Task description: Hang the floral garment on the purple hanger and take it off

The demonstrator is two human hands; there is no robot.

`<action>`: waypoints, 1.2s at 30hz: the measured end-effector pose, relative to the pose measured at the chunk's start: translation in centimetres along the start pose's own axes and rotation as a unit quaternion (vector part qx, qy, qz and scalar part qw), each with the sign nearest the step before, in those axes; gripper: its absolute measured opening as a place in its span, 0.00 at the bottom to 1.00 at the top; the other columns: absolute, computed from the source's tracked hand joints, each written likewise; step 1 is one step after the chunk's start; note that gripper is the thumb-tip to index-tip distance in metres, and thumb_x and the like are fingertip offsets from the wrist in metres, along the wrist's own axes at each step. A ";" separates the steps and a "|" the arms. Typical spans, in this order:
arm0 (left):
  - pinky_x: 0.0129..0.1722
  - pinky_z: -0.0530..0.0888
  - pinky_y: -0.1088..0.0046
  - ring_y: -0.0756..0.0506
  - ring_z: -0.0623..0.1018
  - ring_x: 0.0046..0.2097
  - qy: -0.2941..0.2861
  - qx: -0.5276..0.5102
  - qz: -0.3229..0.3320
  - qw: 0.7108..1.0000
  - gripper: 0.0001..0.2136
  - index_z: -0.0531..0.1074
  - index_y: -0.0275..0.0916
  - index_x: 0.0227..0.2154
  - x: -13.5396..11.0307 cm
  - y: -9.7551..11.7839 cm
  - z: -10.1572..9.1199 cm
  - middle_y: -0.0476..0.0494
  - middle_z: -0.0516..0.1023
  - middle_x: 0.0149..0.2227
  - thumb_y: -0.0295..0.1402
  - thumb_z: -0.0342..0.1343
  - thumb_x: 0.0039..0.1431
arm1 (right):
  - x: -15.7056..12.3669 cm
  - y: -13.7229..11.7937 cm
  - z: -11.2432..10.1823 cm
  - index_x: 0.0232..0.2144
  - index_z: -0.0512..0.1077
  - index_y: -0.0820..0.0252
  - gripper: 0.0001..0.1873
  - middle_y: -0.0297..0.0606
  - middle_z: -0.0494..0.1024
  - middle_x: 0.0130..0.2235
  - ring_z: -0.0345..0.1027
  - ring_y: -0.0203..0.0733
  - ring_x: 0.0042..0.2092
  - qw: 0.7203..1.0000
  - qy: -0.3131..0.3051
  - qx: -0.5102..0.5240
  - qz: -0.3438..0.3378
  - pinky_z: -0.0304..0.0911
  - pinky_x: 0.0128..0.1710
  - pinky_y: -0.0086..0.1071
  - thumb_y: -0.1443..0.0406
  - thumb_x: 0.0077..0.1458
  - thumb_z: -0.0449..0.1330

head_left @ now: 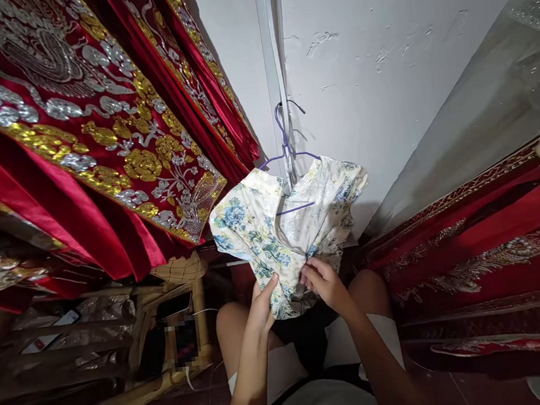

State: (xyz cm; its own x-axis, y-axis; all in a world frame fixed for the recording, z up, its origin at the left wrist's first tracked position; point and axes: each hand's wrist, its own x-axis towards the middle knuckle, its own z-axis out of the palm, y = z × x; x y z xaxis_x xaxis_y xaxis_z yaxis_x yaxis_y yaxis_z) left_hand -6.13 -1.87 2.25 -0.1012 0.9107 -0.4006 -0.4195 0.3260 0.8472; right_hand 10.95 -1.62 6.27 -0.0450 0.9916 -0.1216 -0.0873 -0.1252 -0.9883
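Observation:
A white garment with blue and green flowers (263,228) hangs on a purple wire hanger (285,144) hooked to a pipe in the wall corner. My left hand (262,305) grips the lower left part of the floral garment, fingers curled on the cloth. My right hand (324,281) pinches the fabric near the lower middle, close to the left hand. Both hands are in front of my knees, and the garment's bottom is bunched between them.
Red embroidered robes with gold and silver thread (101,136) hang at the left. More red embroidered cloth (485,252) hangs at the right. A wooden stool with a woven seat (181,271) stands at the lower left. A white wall (380,58) is behind.

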 end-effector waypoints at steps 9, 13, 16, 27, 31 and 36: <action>0.66 0.69 0.54 0.33 0.72 0.66 0.109 0.073 0.244 0.961 0.37 0.62 0.48 0.63 0.8 1.2 1.2 0.36 0.69 0.66 0.48 0.67 0.52 | 0.4 -0.5 -0.3 0.18 0.58 0.54 0.22 0.29 0.61 0.17 0.52 0.32 0.20 0.998 -0.013 0.045 0.040 0.50 0.21 0.30 0.51 0.51 0.61; 0.70 0.63 0.57 0.37 0.66 0.70 0.099 0.235 0.393 0.883 0.29 0.62 0.58 0.62 0.7 -0.5 1.1 0.44 0.64 0.69 0.40 0.64 0.59 | 0.2 -0.1 -1.0 0.18 0.59 0.54 0.24 0.28 0.59 0.15 0.51 0.32 0.18 0.997 -0.034 0.037 0.053 0.49 0.20 0.31 0.47 0.52 0.61; 0.60 0.73 0.56 0.36 0.80 0.55 -0.046 0.291 0.339 0.894 0.17 0.74 0.47 0.51 0.4 -1.7 2.6 0.40 0.81 0.51 0.40 0.62 0.60 | 0.2 -0.4 -1.1 0.20 0.68 0.54 0.22 0.31 0.66 0.16 0.55 0.36 0.18 0.996 -0.072 -0.011 0.045 0.54 0.20 0.34 0.45 0.54 0.62; 0.36 0.71 0.69 0.44 0.75 0.33 -0.110 0.342 0.347 0.866 0.11 0.70 0.43 0.26 1.8 -4.1 6.1 0.45 0.73 0.28 0.38 0.56 0.64 | 7.8 -13.7 -3.9 0.22 0.75 0.58 0.17 0.33 0.72 0.19 0.56 0.32 0.19 0.994 0.033 -0.048 -0.093 0.53 0.18 0.28 0.55 0.59 0.64; 0.33 0.71 0.67 0.44 0.74 0.30 -0.148 0.383 0.382 0.828 0.10 0.68 0.43 0.26 3.1 -3.0 6.0 0.46 0.71 0.27 0.34 0.54 0.64 | 10.1 -16.9 -2.6 0.26 0.73 0.61 0.18 0.30 0.70 0.19 0.55 0.28 0.18 0.988 0.037 -0.002 -0.147 0.52 0.18 0.24 0.54 0.61 0.64; 0.46 0.76 0.59 0.40 0.79 0.42 -0.165 0.348 0.448 0.807 0.11 0.74 0.48 0.47 4.0 5.1 7.9 0.41 0.79 0.41 0.35 0.63 0.61 | 8.3 -16.1 -1.4 0.28 0.72 0.61 0.15 0.28 0.70 0.19 0.55 0.28 0.19 0.982 0.011 -0.004 -0.188 0.52 0.20 0.24 0.57 0.63 0.62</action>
State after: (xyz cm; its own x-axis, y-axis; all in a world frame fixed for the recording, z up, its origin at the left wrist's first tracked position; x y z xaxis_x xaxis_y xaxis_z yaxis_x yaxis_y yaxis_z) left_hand -1.55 5.47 7.75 0.2110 0.8409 0.4984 0.3081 -0.5411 0.7825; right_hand 13.42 8.63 21.05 0.0106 0.9680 0.2508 -0.0856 0.2508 -0.9642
